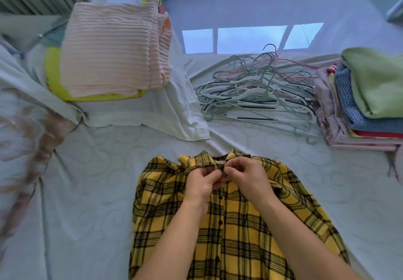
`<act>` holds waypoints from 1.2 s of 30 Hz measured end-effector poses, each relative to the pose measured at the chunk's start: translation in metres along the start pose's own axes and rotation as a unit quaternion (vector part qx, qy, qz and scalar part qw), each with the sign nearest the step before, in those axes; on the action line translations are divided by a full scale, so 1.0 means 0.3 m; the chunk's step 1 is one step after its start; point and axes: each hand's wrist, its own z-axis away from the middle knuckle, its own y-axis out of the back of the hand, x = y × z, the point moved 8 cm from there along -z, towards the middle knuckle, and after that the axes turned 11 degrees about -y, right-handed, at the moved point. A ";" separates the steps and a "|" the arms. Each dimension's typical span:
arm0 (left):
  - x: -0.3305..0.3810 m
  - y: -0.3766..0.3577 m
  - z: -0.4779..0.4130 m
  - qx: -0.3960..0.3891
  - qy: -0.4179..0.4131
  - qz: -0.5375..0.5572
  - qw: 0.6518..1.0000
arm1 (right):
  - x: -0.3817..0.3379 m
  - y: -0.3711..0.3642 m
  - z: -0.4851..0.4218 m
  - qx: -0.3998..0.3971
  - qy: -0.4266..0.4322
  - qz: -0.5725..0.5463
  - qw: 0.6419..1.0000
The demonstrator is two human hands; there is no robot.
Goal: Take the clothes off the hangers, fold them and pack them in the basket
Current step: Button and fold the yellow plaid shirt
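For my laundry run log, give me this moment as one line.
step: buttoning collar | left hand: pinches placket | right hand: pinches placket | yellow plaid shirt: flat on bed | hangers: piled beyond

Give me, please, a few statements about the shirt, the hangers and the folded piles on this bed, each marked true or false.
1. Both the left hand and the right hand pinch the yellow plaid shirt at its collar. True.
2. The shirt hangs on a hanger. False: it lies flat on the bed.
3. The empty hangers lie heaped left of the stack of folded clothes. True.
4. The pink ribbed cloth tops that stack. False: a green garment does.
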 end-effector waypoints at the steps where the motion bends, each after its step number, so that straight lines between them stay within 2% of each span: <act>1: 0.002 0.003 0.007 0.010 -0.006 -0.011 1.000 | 0.003 -0.001 0.008 0.006 -0.006 0.005 1.000; 7: 0.000 0.007 0.059 0.053 -0.001 0.063 0.997 | -0.007 -0.010 0.045 0.043 -0.025 0.007 0.999; 12: -0.015 0.023 0.072 0.027 0.055 0.140 0.988 | -0.012 -0.015 0.060 0.061 -0.015 0.063 0.996; 17: -0.014 0.035 0.054 -0.014 0.079 0.064 0.995 | -0.008 -0.032 0.070 0.048 0.017 0.122 0.991; 22: -0.004 0.041 0.020 -0.014 0.070 0.040 0.997 | -0.020 -0.046 0.072 0.005 0.050 0.113 0.992; 28: 0.004 0.026 0.003 -0.031 0.038 -0.022 0.999 | -0.047 -0.032 0.075 0.076 0.104 0.192 0.973; 36: -0.005 0.005 0.006 -0.058 -0.051 -0.026 0.997 | -0.091 -0.018 0.077 0.116 0.149 0.271 0.944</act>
